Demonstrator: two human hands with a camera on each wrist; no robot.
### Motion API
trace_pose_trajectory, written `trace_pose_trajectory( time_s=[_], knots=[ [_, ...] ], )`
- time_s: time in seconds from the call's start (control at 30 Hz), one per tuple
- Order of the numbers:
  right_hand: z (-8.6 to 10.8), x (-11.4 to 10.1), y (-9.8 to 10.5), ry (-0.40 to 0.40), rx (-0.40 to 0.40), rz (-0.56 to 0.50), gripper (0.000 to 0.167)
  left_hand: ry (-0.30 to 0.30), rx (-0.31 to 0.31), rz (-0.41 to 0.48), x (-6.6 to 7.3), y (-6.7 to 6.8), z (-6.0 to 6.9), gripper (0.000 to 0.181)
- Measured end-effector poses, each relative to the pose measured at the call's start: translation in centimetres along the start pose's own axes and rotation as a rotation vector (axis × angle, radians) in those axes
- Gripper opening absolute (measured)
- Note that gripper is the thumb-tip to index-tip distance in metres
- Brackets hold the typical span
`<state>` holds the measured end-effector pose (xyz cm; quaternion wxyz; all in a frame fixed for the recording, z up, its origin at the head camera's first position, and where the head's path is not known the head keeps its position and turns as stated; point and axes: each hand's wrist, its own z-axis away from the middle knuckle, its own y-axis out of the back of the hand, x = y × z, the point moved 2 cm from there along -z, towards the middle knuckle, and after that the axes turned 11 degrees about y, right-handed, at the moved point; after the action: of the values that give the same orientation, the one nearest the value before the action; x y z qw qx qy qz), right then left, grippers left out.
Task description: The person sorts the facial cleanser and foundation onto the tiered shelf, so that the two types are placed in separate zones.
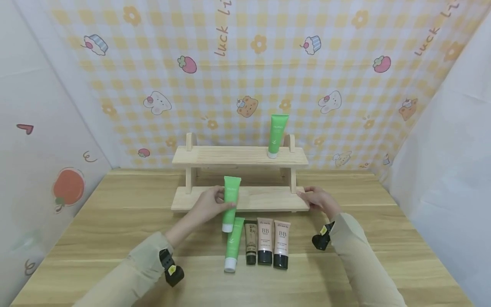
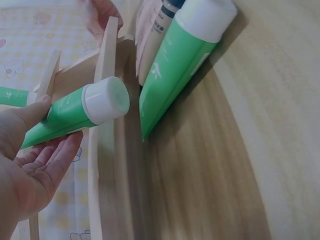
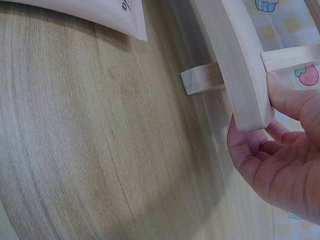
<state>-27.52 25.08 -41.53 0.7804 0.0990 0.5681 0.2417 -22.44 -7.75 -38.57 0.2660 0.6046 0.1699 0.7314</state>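
Placement seems our step: our left hand pinches a green tube near the front edge of the lower wooden shelf, while our right hand grips that shelf's right end. We probably need a steady, upright set-down.

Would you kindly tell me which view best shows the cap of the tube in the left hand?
The left wrist view: the white cap is large, its end face visible. The head view shows it small, at the lower end of the held tube; the right wrist view lacks it.
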Motion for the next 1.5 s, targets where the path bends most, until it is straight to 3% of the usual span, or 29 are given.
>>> trace_pose_trajectory(
  time_s=[0.43, 0.7, 1.5],
  knots=[
    [0.1, 0.1, 0.1, -0.009, -0.016, 0.020, 0.061, 0.017, -0.001, 0.008, 1.7, 0.1, -1.2, 0.057],
    [-0.1, 0.1, 0.2, -0.005, -0.009, -0.047, 0.060, -0.001, -0.003, -0.005, 2.6, 0.1, -1.8, 0.055],
    [0.0, -0.1, 0.2, -0.014, -0.016, -0.024, 0.059, -0.026, 0.012, 0.054, 3.5, 1.3, -2.8, 0.056]
  ],
)
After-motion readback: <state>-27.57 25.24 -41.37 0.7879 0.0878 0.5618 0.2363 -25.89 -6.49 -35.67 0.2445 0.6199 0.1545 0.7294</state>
